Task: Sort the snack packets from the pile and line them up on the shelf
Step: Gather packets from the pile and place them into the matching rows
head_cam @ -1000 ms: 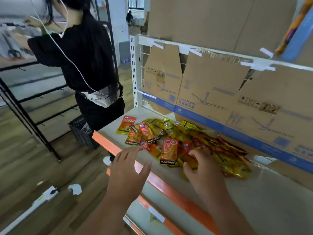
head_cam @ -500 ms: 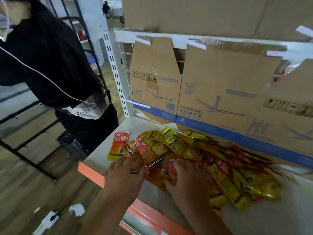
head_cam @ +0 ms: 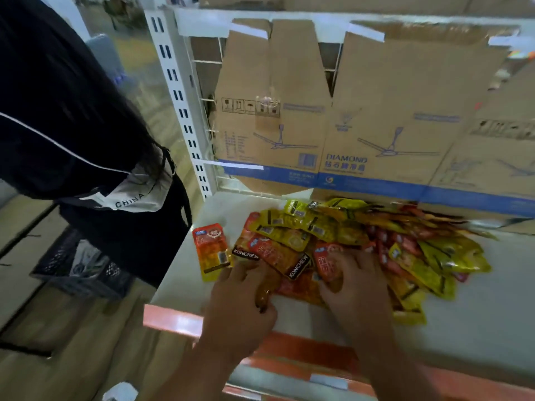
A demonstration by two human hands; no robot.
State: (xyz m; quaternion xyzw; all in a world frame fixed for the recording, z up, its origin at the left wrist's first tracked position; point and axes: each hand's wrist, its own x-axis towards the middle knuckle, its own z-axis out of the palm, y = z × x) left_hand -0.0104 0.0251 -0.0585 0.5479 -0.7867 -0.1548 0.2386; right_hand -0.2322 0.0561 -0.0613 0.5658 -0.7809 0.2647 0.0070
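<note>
Left hand (head_cam: 240,308) pinching an orange packet (head_cam: 265,289) at the edge of the pile (head_cam: 347,235); right hand (head_cam: 359,290) curled over a red packet (head_cam: 328,260), grasp unclear.

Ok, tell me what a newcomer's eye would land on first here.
The heap of red, orange and yellow snack packets on the shelf grabs the eye first, with the left hand gripping one at its near edge and the right hand on the heap beside it. Behind stands a wall of brown cardboard boxes printed with ceiling fans, and a person in dark clothing fills the left side.
</note>
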